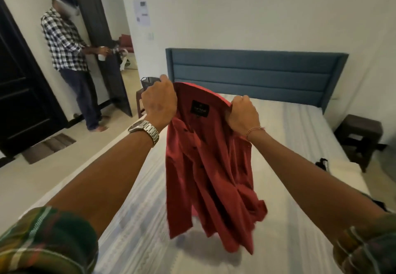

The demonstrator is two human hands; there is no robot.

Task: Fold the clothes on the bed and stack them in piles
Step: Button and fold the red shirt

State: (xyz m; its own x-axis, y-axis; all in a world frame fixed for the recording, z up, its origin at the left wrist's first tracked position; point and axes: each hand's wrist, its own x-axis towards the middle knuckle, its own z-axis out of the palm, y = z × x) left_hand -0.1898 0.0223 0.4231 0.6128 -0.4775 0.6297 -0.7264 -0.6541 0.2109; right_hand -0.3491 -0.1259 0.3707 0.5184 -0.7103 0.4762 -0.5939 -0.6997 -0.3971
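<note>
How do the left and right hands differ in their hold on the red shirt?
The left hand sits higher than the right hand. The left wrist wears a metal watch; the right wrist wears a thin thread bracelet. Both grip the red shirt at its collar, hanging above the bed.

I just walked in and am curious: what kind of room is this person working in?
Most likely a bedroom in a home. A bed with a blue padded headboard fills the view, a small dark stool stands beside it, and both hands hold up a red shirt over the bed.
</note>
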